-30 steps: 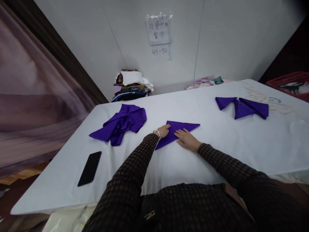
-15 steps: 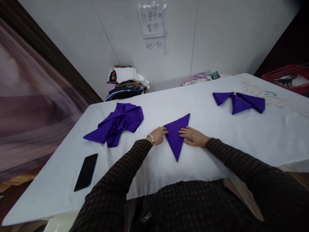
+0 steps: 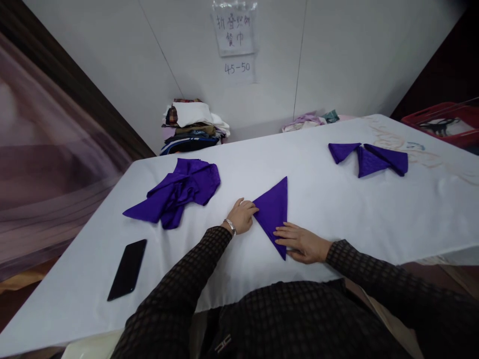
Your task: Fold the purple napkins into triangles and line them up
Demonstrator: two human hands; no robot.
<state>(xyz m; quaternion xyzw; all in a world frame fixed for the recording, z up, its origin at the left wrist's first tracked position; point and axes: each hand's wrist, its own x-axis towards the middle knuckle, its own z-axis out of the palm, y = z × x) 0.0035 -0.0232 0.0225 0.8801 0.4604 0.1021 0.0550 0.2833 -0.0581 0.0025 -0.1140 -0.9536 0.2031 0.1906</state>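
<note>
A purple cloth napkin, folded into a triangle, lies flat on the white table before me. Its left corner is under the fingers of my left hand, which look closed on it; the thumb is partly hidden. My right hand rests palm down on the lower right edge, fingers stretched out over the fabric near the bottom point. To the left lies a crumpled heap of purple napkins. Several folded purple napkins sit at the far right, side by side.
A black phone lies at the table's left. Behind the table are a stack of folded clothes and some loose fabric. A red basket stands beyond the right end, and paper signs hang on the wall.
The triangular napkin has turned slightly, its bottom point swinging right. My right hand has moved down along its right edge; my left hand stays at the left corner.
</note>
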